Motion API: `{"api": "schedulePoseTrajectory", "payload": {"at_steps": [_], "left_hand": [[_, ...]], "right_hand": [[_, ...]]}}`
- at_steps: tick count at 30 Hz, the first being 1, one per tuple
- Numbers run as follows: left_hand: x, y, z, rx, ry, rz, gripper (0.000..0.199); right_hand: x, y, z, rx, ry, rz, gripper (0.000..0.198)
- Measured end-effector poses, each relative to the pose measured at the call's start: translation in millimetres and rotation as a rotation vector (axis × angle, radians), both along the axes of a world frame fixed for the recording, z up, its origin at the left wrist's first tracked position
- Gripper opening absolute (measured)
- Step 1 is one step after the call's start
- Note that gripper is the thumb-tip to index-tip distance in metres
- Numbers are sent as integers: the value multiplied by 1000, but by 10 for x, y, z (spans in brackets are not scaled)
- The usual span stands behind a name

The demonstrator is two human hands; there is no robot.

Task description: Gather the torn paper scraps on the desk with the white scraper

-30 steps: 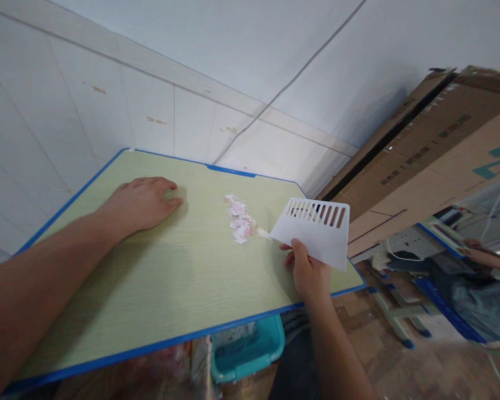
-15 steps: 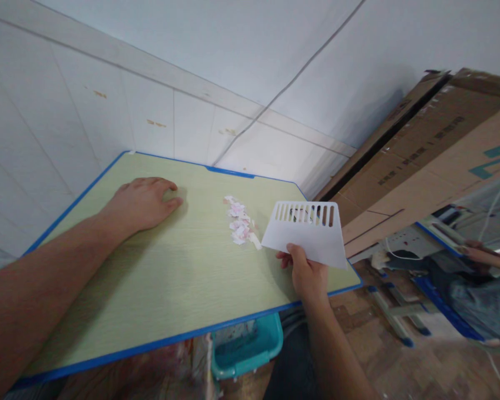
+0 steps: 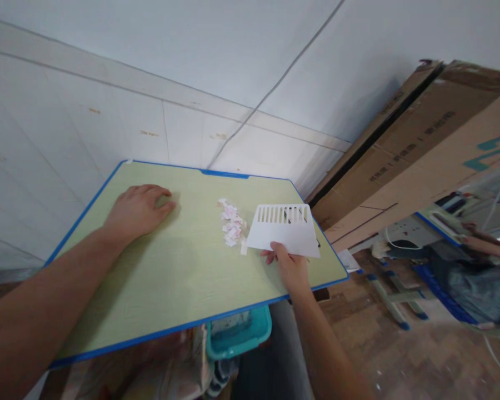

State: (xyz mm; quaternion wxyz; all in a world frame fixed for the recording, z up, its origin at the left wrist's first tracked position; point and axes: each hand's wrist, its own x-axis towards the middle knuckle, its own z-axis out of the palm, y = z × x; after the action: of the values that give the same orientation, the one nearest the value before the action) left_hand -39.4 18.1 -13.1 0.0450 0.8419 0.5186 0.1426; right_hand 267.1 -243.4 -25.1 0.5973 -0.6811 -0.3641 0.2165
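Note:
My right hand [image 3: 290, 268] grips a white plastic scraper [image 3: 281, 235] by its lower edge, thumb on top. A row of slots runs along its far side, and it is held above the right part of the table. Just left of the scraper lies a loose pile of torn paper scraps [image 3: 232, 226], white and pinkish. My left hand [image 3: 139, 208] rests on the table [image 3: 170, 278] left of the pile, thumb apart from the lightly bent fingers, holding nothing. Something dark and thin [image 3: 318, 243] is mostly hidden behind the scraper.
The table has a blue rim and meets the white wall [image 3: 125, 133]. A turquoise basket [image 3: 239, 336] sits below the front edge. Tall cardboard boxes [image 3: 400, 155] lean at the right. Farther right, a seated person [image 3: 466, 272] is partly visible beside another table.
My right hand has moved the scraper slightly left, and its slotted side now tips lower toward the table. The view has shifted a little. My left hand stays in place on the table.

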Motion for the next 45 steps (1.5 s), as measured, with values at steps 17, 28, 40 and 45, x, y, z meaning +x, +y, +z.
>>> {"api": "schedulePoseTrajectory", "payload": {"at_steps": [17, 28, 40, 45], "left_hand": [[-23, -9, -26, -14, -42, 58, 69], [21, -40, 8, -22, -46, 70, 66], [127, -153, 123, -12, -51, 90, 60], [150, -195, 157, -19, -20, 91, 61]], "right_hand": [[-89, -188, -38, -99, -13, 121, 47], [-88, -214, 99, -142, -70, 268, 50], [-216, -288, 71, -66, -66, 211, 45], [-199, -296, 86, -87, -73, 253, 48]]}}
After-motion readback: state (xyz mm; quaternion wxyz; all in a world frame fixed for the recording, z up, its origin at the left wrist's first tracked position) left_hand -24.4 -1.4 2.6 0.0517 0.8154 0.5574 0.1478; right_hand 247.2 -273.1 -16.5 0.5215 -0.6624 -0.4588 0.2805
